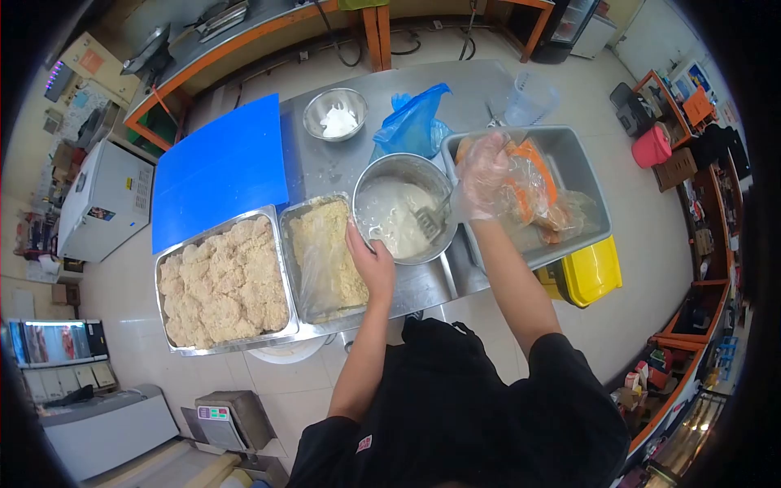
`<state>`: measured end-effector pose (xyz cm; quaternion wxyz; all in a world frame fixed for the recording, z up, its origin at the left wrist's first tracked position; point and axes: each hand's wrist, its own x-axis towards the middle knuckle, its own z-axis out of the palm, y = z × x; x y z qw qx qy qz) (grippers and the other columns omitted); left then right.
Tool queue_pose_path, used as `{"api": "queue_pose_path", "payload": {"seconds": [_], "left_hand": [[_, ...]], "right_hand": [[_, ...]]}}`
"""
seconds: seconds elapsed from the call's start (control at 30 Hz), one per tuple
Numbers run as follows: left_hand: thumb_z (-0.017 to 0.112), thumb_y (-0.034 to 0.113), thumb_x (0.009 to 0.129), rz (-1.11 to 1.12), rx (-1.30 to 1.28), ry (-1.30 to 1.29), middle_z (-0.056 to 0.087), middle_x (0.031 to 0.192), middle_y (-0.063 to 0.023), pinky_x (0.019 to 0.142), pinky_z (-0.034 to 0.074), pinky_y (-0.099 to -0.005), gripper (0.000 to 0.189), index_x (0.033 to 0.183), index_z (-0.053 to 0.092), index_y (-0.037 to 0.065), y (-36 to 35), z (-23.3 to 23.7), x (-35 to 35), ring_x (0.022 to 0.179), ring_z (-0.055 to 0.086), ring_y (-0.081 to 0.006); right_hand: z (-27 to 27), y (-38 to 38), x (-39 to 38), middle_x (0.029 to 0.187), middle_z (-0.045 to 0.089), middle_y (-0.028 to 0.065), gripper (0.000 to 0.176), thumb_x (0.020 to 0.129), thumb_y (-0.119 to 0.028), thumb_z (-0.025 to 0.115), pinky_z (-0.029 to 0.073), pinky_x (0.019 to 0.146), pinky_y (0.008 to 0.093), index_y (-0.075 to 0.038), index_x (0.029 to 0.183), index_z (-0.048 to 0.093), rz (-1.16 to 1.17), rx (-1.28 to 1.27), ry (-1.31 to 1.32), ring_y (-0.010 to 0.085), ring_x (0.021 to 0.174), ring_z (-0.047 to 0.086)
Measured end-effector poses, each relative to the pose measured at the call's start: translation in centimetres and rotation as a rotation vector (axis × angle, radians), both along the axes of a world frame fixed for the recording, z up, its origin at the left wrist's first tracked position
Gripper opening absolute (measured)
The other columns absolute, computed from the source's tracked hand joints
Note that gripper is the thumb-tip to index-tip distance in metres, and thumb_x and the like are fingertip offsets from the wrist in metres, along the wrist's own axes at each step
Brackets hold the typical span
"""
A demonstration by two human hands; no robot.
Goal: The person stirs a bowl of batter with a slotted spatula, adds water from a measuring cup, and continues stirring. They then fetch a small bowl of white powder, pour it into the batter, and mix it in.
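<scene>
In front of me is a round metal pot (364, 177) with a milky white, wet batter (390, 213) in it. My left hand (373, 262) grips its near-left rim. A slotted spatula (430, 222) dips into the batter, its handle running up toward my right hand (483, 175). That hand wears a clear plastic glove and is closed around the handle, partly over a grey tub (582, 154). Plastic bags with orange bands (533, 175) lie inside the tub. Left of the pot, a metal tray holds yellowish crumbs (325, 252) under a clear plastic sheet.
Farther left, a metal tray is full of breaded pieces (224, 285). A blue board (224, 175) lies behind it. A metal bowl with white powder (339, 120), a blue plastic bag (412, 122) and a clear jug (529, 99) stand at the back. A yellow bin (592, 272) sits below the tub.
</scene>
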<state>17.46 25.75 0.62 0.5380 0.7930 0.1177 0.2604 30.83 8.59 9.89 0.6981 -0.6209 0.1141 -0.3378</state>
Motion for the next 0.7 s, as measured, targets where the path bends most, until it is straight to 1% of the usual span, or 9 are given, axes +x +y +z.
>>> {"api": "queue_pose_path", "payload": {"seconds": [0.1, 0.17, 0.23, 0.3, 0.37, 0.47, 0.57, 0.67, 0.7], "left_hand": [[0.045, -0.002, 0.088, -0.021, 0.008, 0.01, 0.042, 0.146, -0.0292, 0.116, 0.031, -0.0452, 0.06, 0.147, 0.037, -0.009, -0.1, -0.2, -0.4, 0.138, 0.04, -0.0438], [0.045, -0.002, 0.088, -0.011, 0.041, 0.006, 0.042, 0.146, -0.0291, 0.116, 0.031, -0.045, 0.059, 0.147, 0.037, -0.009, -0.3, 0.0, -0.5, 0.138, 0.04, -0.0439], [0.045, -0.002, 0.089, -0.003, 0.022, -0.004, 0.042, 0.146, -0.0292, 0.116, 0.031, -0.045, 0.059, 0.147, 0.037, -0.009, 0.1, -0.5, -0.1, 0.138, 0.04, -0.0441], [0.044, -0.002, 0.088, -0.001, 0.024, 0.0, 0.042, 0.146, -0.0294, 0.116, 0.031, -0.045, 0.059, 0.147, 0.037, -0.009, -0.1, -0.8, -0.5, 0.138, 0.04, -0.0442], [0.045, -0.002, 0.088, 0.006, 0.061, -0.005, 0.042, 0.146, -0.0295, 0.116, 0.031, -0.045, 0.06, 0.147, 0.036, -0.009, -0.3, -0.9, -0.6, 0.138, 0.04, -0.0444], [0.045, -0.002, 0.088, 0.017, -0.031, 0.027, 0.043, 0.145, -0.0298, 0.116, 0.031, -0.0451, 0.06, 0.147, 0.036, -0.01, 0.0, -0.9, -0.4, 0.138, 0.04, -0.0445], [0.044, -0.002, 0.087, -0.017, 0.054, -0.013, 0.043, 0.145, -0.03, 0.116, 0.032, -0.0451, 0.06, 0.147, 0.036, -0.01, -0.2, -0.4, -0.5, 0.138, 0.041, -0.0444], [0.044, -0.002, 0.087, 0.007, 0.016, -0.005, 0.043, 0.145, -0.0297, 0.116, 0.032, -0.045, 0.06, 0.146, 0.037, -0.01, -0.1, -0.6, -0.4, 0.138, 0.041, -0.0439], [0.044, -0.002, 0.087, -0.002, 0.02, -0.015, 0.043, 0.145, -0.0294, 0.115, 0.032, -0.0449, 0.06, 0.146, 0.037, -0.009, 0.0, -0.5, -0.1, 0.138, 0.041, -0.0437]], "right_hand": [[0.7, -0.3, -0.4, 0.063, 0.047, 0.0008, 0.061, 0.107, -0.055, 0.037, 0.038, 0.059, 0.0369, -0.008, 0.069, 0.046, 0.034, 0.109, 0.013, 0.0149, 0.059, 0.048], [0.6, 0.0, -0.9, 0.063, 0.047, 0.0003, 0.061, 0.106, -0.055, 0.037, 0.038, 0.059, 0.0365, -0.008, 0.069, 0.046, 0.067, 0.007, 0.052, 0.0146, 0.058, 0.047], [0.5, 0.2, -0.2, 0.06, 0.042, -0.0022, 0.056, 0.105, -0.057, 0.039, 0.033, 0.049, 0.0314, -0.012, 0.072, 0.044, 0.059, -0.011, 0.005, 0.0108, 0.051, 0.042], [0.8, -0.1, -0.5, 0.059, 0.041, -0.0034, 0.054, 0.105, -0.058, 0.04, 0.031, 0.043, 0.0287, -0.013, 0.075, 0.043, 0.039, 0.052, -0.022, 0.0088, 0.049, 0.04], [1.9, 0.0, -0.8, 0.059, 0.041, -0.0034, 0.054, 0.104, -0.058, 0.04, 0.032, 0.044, 0.0286, -0.013, 0.076, 0.044, 0.017, 0.212, -0.052, 0.0086, 0.05, 0.042], [0.0, 0.8, -0.7, 0.062, 0.043, -0.0042, 0.057, 0.106, -0.057, 0.038, 0.033, 0.052, 0.0296, -0.012, 0.071, 0.046, 0.161, 0.073, 0.001, 0.0097, 0.056, 0.043], [2.0, -0.6, -1.0, 0.063, 0.041, -0.0046, 0.055, 0.106, -0.056, 0.04, 0.032, 0.052, 0.0281, -0.013, 0.071, 0.044, 0.204, 0.404, -0.134, 0.0083, 0.056, 0.041], [1.4, 0.6, -1.6, 0.063, 0.041, -0.0037, 0.056, 0.106, -0.055, 0.04, 0.034, 0.054, 0.0299, -0.012, 0.071, 0.045, 0.097, -0.197, -0.026, 0.01, 0.056, 0.04], [2.0, 0.5, -1.4, 0.063, 0.042, -0.0031, 0.056, 0.106, -0.055, 0.04, 0.034, 0.055, 0.0312, -0.011, 0.071, 0.046, 0.118, -0.016, -0.032, 0.0114, 0.056, 0.04]]}}
